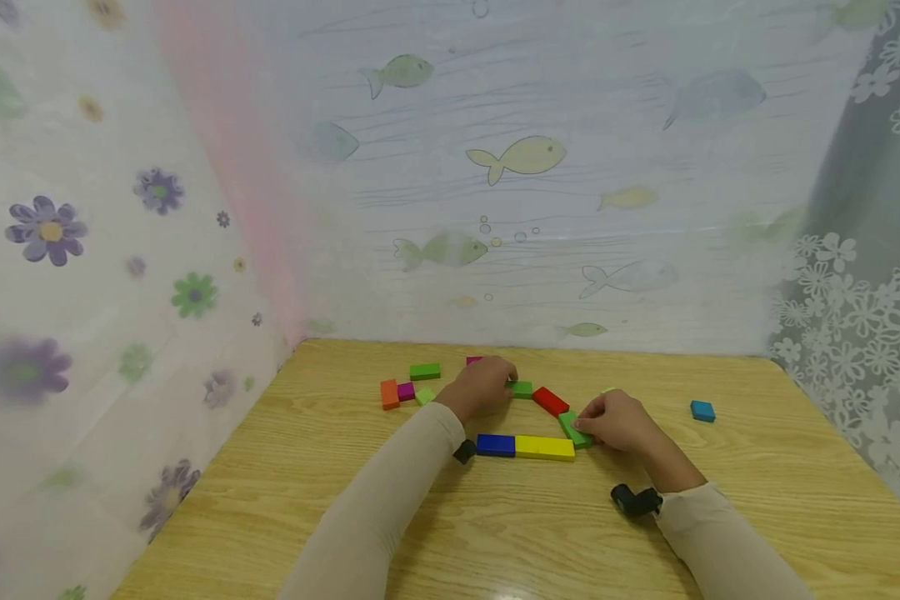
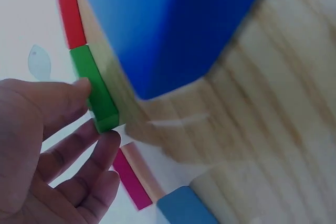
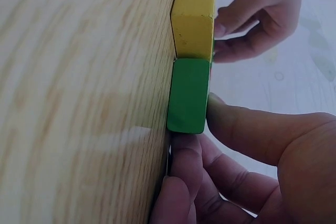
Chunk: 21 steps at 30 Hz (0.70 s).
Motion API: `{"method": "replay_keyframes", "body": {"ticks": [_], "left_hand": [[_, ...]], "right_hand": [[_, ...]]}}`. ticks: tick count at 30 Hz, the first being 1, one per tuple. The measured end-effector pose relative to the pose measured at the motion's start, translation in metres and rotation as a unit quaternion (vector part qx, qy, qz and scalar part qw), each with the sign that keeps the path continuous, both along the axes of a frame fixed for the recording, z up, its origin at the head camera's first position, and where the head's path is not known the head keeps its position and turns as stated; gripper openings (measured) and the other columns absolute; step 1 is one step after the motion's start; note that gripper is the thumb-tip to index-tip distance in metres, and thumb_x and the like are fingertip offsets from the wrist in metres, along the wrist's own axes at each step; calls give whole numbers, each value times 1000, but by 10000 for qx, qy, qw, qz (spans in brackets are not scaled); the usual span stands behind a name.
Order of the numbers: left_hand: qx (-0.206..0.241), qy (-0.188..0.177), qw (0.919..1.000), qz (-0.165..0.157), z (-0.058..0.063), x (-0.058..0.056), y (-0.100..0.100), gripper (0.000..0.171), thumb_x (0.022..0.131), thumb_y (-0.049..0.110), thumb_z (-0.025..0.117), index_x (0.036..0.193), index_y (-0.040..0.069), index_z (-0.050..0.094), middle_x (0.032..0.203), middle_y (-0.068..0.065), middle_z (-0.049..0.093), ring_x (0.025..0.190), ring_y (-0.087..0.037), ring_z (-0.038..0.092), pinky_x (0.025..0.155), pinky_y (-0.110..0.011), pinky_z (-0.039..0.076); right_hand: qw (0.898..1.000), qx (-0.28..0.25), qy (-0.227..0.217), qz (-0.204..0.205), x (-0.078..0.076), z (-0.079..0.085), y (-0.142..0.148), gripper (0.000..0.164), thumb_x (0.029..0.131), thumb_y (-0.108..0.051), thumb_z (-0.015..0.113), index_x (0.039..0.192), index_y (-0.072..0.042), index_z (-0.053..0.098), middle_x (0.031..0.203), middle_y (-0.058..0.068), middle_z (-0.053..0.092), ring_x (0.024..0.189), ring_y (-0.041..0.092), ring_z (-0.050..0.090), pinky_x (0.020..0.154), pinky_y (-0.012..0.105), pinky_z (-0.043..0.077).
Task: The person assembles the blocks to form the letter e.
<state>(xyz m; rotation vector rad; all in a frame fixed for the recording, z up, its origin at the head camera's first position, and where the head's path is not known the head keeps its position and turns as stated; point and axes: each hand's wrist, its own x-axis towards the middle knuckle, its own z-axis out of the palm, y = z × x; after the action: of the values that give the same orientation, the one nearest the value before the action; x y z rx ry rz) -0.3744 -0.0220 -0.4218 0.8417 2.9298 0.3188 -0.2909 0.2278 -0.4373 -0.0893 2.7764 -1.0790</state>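
- Far left, I see an orange block (image 1: 390,394), a magenta block (image 1: 406,392) and a lime block (image 1: 425,397) close together, a loose green block (image 1: 425,372) behind.
- My left hand (image 1: 487,386) pinches the middle green block (image 1: 522,390).
- Nearer me, the blue block (image 1: 496,445) and yellow block (image 1: 544,447) form a finished-looking straight row.
- The red block (image 1: 551,402) continues the curve.
- My right hand (image 1: 617,422) pinches the right green block (image 1: 576,429) at the yellow one's end.
- The teal block (image 1: 702,411) lies well apart, probably unplaced.

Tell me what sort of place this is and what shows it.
Probably an indoor play or activity corner, though the room beyond is hidden: a wood-grain table, small coloured blocks laid out on it, and a fish-patterned backdrop behind.
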Motion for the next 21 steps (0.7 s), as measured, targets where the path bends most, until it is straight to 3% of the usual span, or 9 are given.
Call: {"method": "replay_keyframes", "body": {"ticks": [7,11,15,21], "left_hand": [[59,249,9995,-170,9,-12,-2,34,105,25,63,135,10,67,134,-5,68,121,-21,63,103,-36,52],[230,272,9992,-158,20,-17,-7,32,106,17,59,136,8,66,134,-7,68,123,-23,64,104,-36,52],[407,280,9987,94,23,-23,-16,33,106,10,57,137,7,66,139,-7,66,129,-26,61,108,-40,50],[388,177,9973,605,15,-31,-29,35,105,10,58,140,9,65,144,-7,63,138,-27,56,115,-42,44]], "right_hand": [[10000,10,64,43,-1,0,1,23,96,-25,74,104,-3,77,85,5,69,70,18,59,61,30,51],[10000,14,45,44,0,1,1,22,96,-24,74,104,-4,77,85,5,68,70,18,59,61,30,51],[10000,28,-7,14,0,2,0,22,96,-24,73,105,-4,77,86,5,69,71,18,58,61,30,50],[10000,54,33,32,0,2,0,23,96,-24,74,105,-4,77,88,5,69,72,18,59,62,30,50]]}}
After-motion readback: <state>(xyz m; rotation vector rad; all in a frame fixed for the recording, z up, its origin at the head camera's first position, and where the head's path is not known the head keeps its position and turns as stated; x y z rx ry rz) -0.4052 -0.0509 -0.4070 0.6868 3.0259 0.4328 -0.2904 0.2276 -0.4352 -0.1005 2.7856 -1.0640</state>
